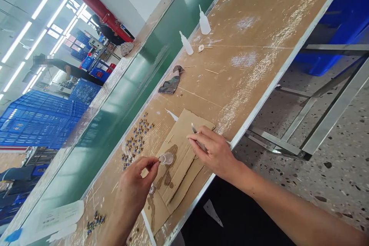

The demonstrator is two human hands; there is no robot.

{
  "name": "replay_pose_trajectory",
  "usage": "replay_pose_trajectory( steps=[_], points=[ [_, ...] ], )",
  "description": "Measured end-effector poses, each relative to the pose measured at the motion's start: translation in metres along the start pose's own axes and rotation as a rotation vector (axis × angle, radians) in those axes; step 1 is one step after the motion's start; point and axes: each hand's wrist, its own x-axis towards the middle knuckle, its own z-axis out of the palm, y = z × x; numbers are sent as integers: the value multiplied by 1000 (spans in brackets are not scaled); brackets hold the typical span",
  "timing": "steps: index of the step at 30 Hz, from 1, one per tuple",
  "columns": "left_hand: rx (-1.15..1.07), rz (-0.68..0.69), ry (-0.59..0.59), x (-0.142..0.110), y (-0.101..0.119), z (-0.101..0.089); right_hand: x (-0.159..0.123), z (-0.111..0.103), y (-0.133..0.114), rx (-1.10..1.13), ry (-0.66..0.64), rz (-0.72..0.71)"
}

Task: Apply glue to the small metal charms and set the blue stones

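My left hand [138, 178] is closed in a pinch at the mouth of a small clear glass bottle [166, 158]. Whatever lies between its fingertips is too small to name. In my right hand [213, 150] is a slim, pointed grey tool [194, 128], its tip directed away from me; the fingers hide most of it. Under both hands lies a piece of cardboard [187, 123] with dark wet stains. Left of it, many small brass-and-blue parts [140, 132] stand in loose rows. A second pile of such parts [95, 223] sits nearer me.
Two white squeeze bottles [205, 23] stand farther up the brown-covered table [259, 57], near a camouflage cloth [170, 83] and toothpicks [212, 72]. A white plastic container [54, 219] lies at lower left. Blue crates [37, 119] and other people are beyond the green partition [127, 103].
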Motion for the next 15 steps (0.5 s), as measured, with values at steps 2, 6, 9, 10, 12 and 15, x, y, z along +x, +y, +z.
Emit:
replay_pose_trajectory(
  steps=[2,6,9,10,12,15],
  points=[
    [11,0,-4,1,2,0,0,-1,0,5,-8,4],
    [19,3,-1,3,5,-1,1,-2,-1,9,-11,10],
    [14,15,-5,3,5,-2,1,-2,-1,9,-5,10],
    [15,19,-8,3,4,-2,1,-2,-1,8,-1,9],
    [22,28,-16,3,3,-1,1,-2,-1,7,4,7],
    [32,38,-20,4,3,0,1,-2,-2,7,11,5]
  ],
)
